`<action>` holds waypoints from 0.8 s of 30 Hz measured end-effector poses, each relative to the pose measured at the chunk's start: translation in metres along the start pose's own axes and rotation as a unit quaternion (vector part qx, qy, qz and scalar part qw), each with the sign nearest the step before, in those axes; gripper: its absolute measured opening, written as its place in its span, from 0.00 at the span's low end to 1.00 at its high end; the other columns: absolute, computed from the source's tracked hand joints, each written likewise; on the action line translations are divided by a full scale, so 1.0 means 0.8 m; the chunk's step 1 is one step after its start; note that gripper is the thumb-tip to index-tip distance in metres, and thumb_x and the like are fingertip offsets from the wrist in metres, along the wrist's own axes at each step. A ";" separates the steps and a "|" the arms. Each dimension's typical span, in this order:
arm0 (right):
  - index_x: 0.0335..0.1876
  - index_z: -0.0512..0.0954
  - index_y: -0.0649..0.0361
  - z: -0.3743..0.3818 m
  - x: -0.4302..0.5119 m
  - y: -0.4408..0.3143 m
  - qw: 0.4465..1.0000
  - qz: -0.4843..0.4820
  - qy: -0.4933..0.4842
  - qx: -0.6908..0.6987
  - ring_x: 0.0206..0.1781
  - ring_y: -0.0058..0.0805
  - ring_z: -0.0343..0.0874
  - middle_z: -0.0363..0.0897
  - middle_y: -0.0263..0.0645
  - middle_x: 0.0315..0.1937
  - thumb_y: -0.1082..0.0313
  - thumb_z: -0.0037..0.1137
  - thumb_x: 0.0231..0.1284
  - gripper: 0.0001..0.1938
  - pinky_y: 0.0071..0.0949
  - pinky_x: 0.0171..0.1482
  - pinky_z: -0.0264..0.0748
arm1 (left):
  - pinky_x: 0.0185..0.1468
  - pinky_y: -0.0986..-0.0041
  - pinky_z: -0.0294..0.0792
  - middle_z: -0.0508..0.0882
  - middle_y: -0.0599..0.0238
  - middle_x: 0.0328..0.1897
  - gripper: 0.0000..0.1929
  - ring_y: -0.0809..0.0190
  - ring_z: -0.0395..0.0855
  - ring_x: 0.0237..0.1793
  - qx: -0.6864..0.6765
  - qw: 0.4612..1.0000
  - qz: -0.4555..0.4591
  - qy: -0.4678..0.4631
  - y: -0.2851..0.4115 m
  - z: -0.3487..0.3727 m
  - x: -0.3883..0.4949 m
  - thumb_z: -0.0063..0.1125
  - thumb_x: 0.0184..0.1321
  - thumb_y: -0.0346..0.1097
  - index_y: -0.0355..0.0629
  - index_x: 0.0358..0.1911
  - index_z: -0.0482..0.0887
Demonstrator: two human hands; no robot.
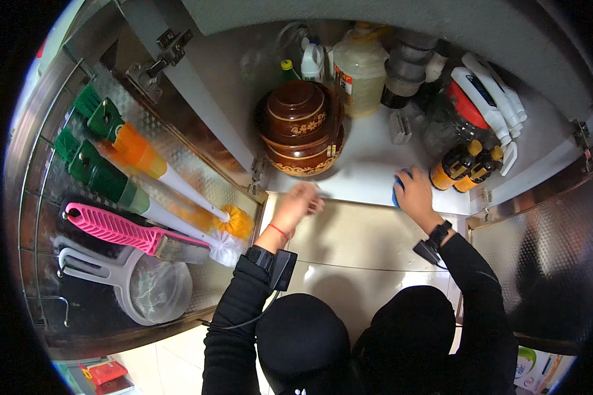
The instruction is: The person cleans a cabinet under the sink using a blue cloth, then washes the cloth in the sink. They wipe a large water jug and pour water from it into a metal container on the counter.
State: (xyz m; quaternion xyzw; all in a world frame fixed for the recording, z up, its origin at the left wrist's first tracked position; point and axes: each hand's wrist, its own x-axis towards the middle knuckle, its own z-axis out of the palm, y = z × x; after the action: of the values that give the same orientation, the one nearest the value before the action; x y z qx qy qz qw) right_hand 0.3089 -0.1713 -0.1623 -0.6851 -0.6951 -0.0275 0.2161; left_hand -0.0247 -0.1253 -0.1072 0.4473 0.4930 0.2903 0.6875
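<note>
My right hand [415, 195] holds a blue cloth or sponge [401, 188] on the white cabinet floor [365, 170], close to two small dark bottles with orange labels [447, 170]. Blurred, my left hand [299, 203] hangs at the cabinet's front edge, just below stacked brown glazed ceramic pots [304, 148]; whether its curled fingers hold anything cannot be told. A black strapped device sits on each wrist.
Behind the pots stand a large jug of pale liquid [360, 79] and a white bottle [313, 64]. White spray bottles [484, 101] and a red-lidded jar [467, 106] stand right. Brushes [143, 153], a pink-handled scraper [113, 229] and a strainer [160, 289] hang on the left door.
</note>
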 end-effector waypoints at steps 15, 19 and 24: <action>0.66 0.71 0.60 0.084 0.009 -0.061 0.952 -0.262 -0.137 0.081 0.74 0.50 0.64 0.67 0.53 0.69 0.67 0.59 0.61 0.26 0.44 0.75 0.61 | 0.59 0.70 0.72 0.84 0.63 0.51 0.20 0.64 0.82 0.54 0.194 0.942 0.028 -0.271 0.085 0.035 -0.080 0.51 0.75 0.49 0.41 0.59 0.79; 0.65 0.71 0.59 0.071 -0.010 -0.027 0.963 -0.240 -0.099 0.072 0.72 0.48 0.66 0.69 0.51 0.68 0.67 0.57 0.62 0.24 0.44 0.74 0.63 | 0.58 0.73 0.72 0.85 0.66 0.48 0.19 0.67 0.82 0.52 0.175 0.946 0.051 -0.269 0.104 0.040 -0.104 0.52 0.75 0.47 0.40 0.57 0.79; 0.64 0.71 0.63 0.032 -0.068 0.067 0.994 -0.052 -0.066 -0.066 0.70 0.47 0.67 0.71 0.50 0.65 0.63 0.53 0.67 0.23 0.41 0.71 0.64 | 0.58 0.73 0.73 0.85 0.64 0.49 0.18 0.67 0.82 0.52 0.170 0.951 0.052 -0.252 0.109 0.046 -0.105 0.51 0.76 0.45 0.39 0.57 0.80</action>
State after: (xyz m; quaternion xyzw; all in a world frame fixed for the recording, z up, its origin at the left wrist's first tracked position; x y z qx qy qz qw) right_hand 0.3521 -0.2108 -0.2180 -0.6614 -0.7390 -0.0396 0.1221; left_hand -0.0155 -0.1704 0.0107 0.6410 0.3215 0.1153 0.6874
